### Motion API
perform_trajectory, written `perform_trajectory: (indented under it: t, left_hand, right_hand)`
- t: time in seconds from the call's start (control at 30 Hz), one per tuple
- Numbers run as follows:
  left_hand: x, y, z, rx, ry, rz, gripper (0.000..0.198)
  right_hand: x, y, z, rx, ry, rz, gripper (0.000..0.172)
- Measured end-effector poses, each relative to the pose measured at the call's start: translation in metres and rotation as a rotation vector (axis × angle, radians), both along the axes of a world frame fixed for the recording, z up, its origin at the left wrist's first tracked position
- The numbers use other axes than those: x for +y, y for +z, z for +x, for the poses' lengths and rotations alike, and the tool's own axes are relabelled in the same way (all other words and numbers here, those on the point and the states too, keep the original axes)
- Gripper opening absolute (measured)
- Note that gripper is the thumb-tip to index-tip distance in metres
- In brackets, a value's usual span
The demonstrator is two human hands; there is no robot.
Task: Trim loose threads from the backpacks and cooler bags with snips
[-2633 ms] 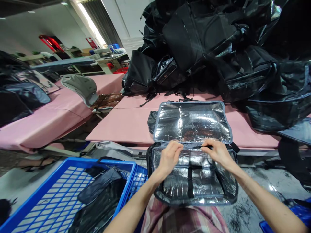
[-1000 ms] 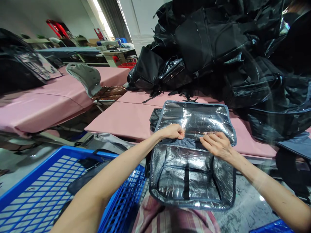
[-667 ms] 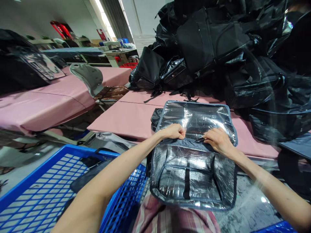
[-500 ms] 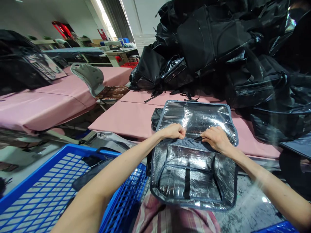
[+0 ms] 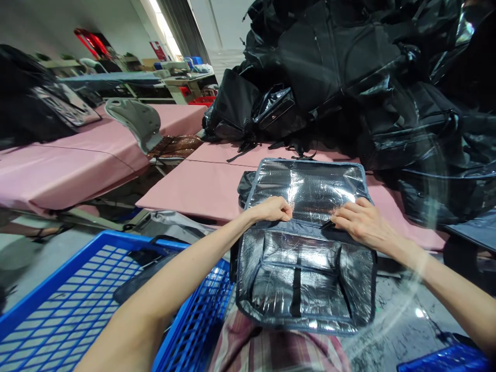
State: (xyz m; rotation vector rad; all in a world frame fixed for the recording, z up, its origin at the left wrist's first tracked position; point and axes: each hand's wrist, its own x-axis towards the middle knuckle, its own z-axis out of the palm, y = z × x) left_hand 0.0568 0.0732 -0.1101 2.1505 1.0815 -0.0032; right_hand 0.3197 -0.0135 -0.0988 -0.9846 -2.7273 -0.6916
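Note:
An insulated bag (image 5: 298, 289) with a shiny silver lining lies open in front of me, partly over the pink table's edge and partly over my lap. Its silver-lined lid (image 5: 310, 181) is folded back onto the table. My left hand (image 5: 276, 209) is closed on the grey fabric strip (image 5: 289, 226) where lid and body meet. Just right of it, my right hand (image 5: 358, 222) pinches a small dark piece (image 5: 328, 225) against the same strip. What that piece is, I cannot make out. A black strap (image 5: 296, 289) runs down inside the bag.
Black bags (image 5: 329, 67) are heaped on the pink table (image 5: 194, 186) behind and to the right. A blue plastic basket (image 5: 104, 237) with dark items stands at my left. Another blue piece (image 5: 445, 361) shows lower right. Beyond is a grey chair (image 5: 135, 121).
My right hand has slid a little to the right along the strip with the dark piece. The left hand keeps its place on the bag. The view has shifted slightly.

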Motion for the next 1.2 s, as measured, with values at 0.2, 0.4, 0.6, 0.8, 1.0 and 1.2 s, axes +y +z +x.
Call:
perform_trajectory:
  t: [0.2, 0.4, 0.6, 0.8, 1.0, 1.2]
  left_hand:
    - [0.001, -0.001, 0.001, -0.010, -0.003, -0.004, 0.011]
    - [0.001, -0.002, 0.001, 0.004, 0.001, 0.006, 0.012]
    - [0.001, -0.002, 0.000, 0.009, 0.002, 0.002, 0.013]
    - [0.001, -0.001, 0.000, 0.003, -0.004, 0.016, 0.011]
    - [0.000, 0.000, 0.001, 0.005, -0.006, 0.030, 0.011]
    - [0.001, 0.000, 0.000, -0.006, -0.007, 0.017, 0.012]
  right_hand:
    - [0.004, 0.002, -0.010, -0.061, 0.060, 0.075, 0.022]
    - [0.012, 0.001, -0.018, -0.138, 0.112, 0.029, 0.021]
    - [0.005, 0.008, -0.009, -0.068, 0.051, 0.007, 0.025]
    - [0.005, 0.002, -0.013, -0.102, 0.122, 0.114, 0.023]
    - [0.004, 0.000, -0.013, -0.119, 0.154, 0.143, 0.020]
    - [-0.003, 0.004, -0.008, -0.072, 0.122, 0.192, 0.023]
